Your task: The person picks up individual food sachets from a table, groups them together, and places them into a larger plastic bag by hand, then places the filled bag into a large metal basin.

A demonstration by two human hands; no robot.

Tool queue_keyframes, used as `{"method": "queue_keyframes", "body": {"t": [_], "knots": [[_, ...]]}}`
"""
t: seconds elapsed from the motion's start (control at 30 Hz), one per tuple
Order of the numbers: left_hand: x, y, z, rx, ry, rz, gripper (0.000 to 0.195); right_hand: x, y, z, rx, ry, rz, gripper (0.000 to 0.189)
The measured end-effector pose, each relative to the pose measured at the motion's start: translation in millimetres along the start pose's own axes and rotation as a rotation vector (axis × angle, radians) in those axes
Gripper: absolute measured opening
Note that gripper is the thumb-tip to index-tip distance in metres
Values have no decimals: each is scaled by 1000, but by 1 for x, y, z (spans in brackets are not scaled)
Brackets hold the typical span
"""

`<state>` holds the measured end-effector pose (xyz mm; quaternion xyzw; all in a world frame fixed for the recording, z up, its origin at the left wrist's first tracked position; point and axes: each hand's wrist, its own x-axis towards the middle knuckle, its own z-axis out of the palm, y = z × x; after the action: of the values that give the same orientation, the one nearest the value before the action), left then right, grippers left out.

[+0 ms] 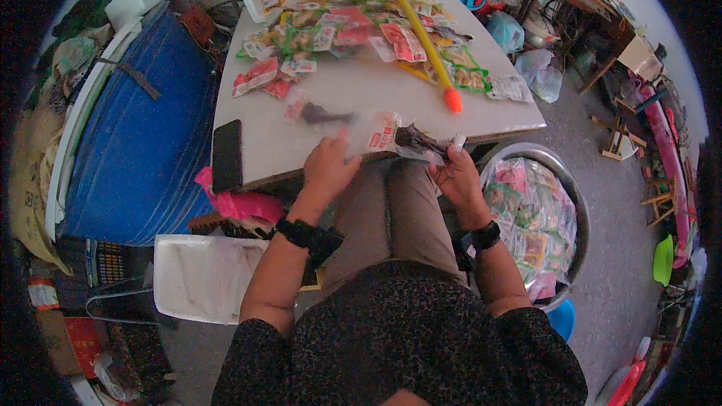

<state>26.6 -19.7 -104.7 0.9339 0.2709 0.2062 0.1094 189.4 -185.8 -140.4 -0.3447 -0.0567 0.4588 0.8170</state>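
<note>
My right hand (459, 177) grips one end of a clear plastic pouch at the table's front edge. Inside that pouch is a dark piece of food (420, 140), apparently a cooked drumstick, beside a red and white printed patch (385, 132). Near the pouch's other end is my left hand (330, 172), forefinger reaching forward; blur hides whether it pinches the plastic. Just beyond those fingers, a second clear packet with a similar dark piece (324, 114) lies blurred on the white table (361, 82).
Many small food packets (307, 39) cover the table's far half. A yellow stick with orange ends (420, 28) lies across them. At the left corner is a black phone (227, 155). A metal basin (581, 220) of packets stands right, a white foam box (192, 279) left, by a blue barrel (141, 141).
</note>
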Motion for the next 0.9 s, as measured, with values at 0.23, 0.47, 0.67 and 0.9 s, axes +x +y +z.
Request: {"method": "queue_keyframes", "body": {"t": [0.23,0.47,0.67,0.9], "knots": [[6,3,8,67,-146,-144,26,-4,9,4,56,22,-30,14],[13,-1,13,-181,-12,-139,19,-4,26,8,28,10,45,17],[14,7,4,-234,-68,-191,19,-6,31,31,19,-26,53,15],[8,15,9,-124,-2,-123,17,33,60,-3,-1317,-47,-285,14]]}}
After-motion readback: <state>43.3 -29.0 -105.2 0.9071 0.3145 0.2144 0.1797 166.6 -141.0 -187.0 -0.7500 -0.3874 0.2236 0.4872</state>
